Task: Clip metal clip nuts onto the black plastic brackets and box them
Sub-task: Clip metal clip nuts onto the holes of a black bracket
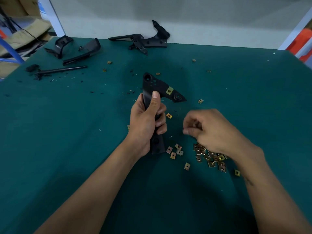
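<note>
My left hand (146,120) grips a black plastic bracket (157,85) by its long stem, holding it upright above the green table. One brass clip nut (169,90) sits clipped on the bracket's right wing. My right hand (212,130) hovers blurred over a pile of loose clip nuts (211,157), its fingers curled. Whether it holds a nut is hidden. A few more nuts (175,151) lie just right of the bracket's lower end.
Other black plastic parts lie at the far edge: a large bracket (143,41) against the wall, curved pieces (76,48) and a rod (62,70) at left. Single nuts and black shavings are scattered over the green mat (67,132). Cardboard boxes (22,32) stand off the table's left.
</note>
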Demonstrator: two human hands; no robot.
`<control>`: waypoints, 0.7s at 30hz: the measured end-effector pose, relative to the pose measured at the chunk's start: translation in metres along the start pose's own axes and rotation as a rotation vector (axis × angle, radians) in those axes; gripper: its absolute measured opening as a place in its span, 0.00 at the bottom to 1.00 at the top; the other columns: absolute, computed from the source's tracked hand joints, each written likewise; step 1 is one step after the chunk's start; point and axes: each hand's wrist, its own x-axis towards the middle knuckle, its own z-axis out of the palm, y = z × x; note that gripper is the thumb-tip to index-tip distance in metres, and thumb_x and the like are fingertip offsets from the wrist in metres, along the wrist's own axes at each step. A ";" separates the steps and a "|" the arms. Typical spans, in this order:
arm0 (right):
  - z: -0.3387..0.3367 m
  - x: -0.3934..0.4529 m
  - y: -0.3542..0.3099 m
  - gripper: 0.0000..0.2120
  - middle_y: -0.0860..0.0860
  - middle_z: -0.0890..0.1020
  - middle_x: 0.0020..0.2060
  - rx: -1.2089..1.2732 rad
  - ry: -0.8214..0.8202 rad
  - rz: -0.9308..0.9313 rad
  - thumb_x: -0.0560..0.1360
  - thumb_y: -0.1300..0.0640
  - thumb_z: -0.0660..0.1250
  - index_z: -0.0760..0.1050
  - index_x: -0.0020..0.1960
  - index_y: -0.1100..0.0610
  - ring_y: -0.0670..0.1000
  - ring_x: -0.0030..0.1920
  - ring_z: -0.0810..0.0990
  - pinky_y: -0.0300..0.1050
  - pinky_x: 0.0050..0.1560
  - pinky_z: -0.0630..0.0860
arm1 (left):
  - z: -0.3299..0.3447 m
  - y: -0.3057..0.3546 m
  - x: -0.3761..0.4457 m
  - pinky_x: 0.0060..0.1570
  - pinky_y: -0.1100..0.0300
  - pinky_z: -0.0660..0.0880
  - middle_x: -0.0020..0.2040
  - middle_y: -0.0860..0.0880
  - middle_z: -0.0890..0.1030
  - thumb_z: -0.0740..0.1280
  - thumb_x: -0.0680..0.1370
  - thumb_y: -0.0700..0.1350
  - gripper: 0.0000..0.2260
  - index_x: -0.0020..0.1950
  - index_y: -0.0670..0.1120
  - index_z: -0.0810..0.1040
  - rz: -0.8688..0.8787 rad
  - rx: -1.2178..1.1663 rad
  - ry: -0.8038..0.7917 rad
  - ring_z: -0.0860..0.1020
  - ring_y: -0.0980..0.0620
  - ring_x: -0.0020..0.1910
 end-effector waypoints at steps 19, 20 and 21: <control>-0.001 -0.005 -0.041 0.08 0.53 0.85 0.39 1.208 0.600 -0.072 0.74 0.72 0.73 0.82 0.47 0.60 0.51 0.42 0.83 0.46 0.47 0.82 | 0.010 -0.007 -0.012 0.23 0.64 0.63 0.35 0.49 0.66 0.64 0.84 0.50 0.12 0.57 0.42 0.68 -0.116 0.150 -0.368 0.59 0.53 0.25; 0.001 -0.005 -0.042 0.07 0.53 0.85 0.38 1.212 0.614 -0.062 0.73 0.71 0.73 0.83 0.46 0.60 0.51 0.41 0.83 0.45 0.46 0.82 | 0.010 -0.008 -0.012 0.23 0.64 0.64 0.35 0.50 0.67 0.64 0.84 0.51 0.11 0.56 0.44 0.69 -0.110 0.148 -0.367 0.59 0.53 0.25; 0.002 -0.005 -0.043 0.07 0.54 0.85 0.38 1.222 0.626 -0.049 0.73 0.70 0.74 0.83 0.45 0.60 0.51 0.40 0.83 0.44 0.45 0.82 | 0.010 -0.008 -0.012 0.23 0.64 0.64 0.35 0.51 0.69 0.64 0.84 0.51 0.09 0.55 0.46 0.70 -0.103 0.150 -0.365 0.60 0.54 0.25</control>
